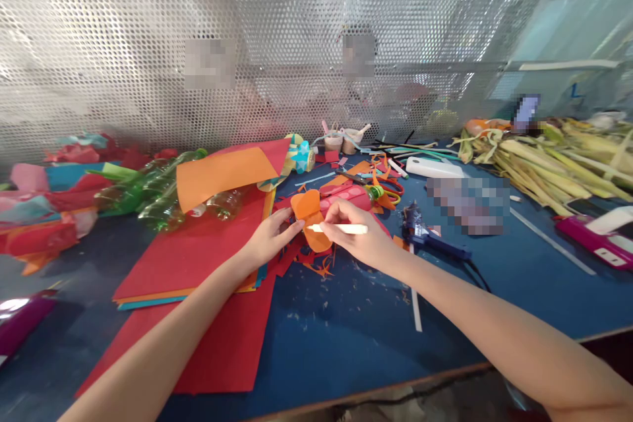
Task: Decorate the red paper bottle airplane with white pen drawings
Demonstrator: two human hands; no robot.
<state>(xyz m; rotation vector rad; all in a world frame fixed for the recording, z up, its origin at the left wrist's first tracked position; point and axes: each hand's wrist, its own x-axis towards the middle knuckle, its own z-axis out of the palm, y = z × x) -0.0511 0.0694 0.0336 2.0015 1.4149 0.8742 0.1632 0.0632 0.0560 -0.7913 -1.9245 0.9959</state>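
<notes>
My left hand (270, 237) pinches the left edge of an orange paper cutout (307, 203) with rounded lobes. In my right hand (363, 241) is a white marker pen (352, 229), pointing left, its tip at the middle of the cutout. Just behind my hands lies a bottle covered in red paper (346, 195) with a green cap. Red and orange paper scraps (316, 265) are scattered beneath and around the cutout. A stack of coloured paper (188, 257), red on top, sits under my left forearm.
Right of my hand lies a blue glue gun (435, 242) with its cord. Scissors (394, 196) are behind it. Dried husks (554, 161) and a magenta power strip (596, 242) are far right. Green plastic bottles (163, 201) stand left, before a perforated metal screen (297, 26).
</notes>
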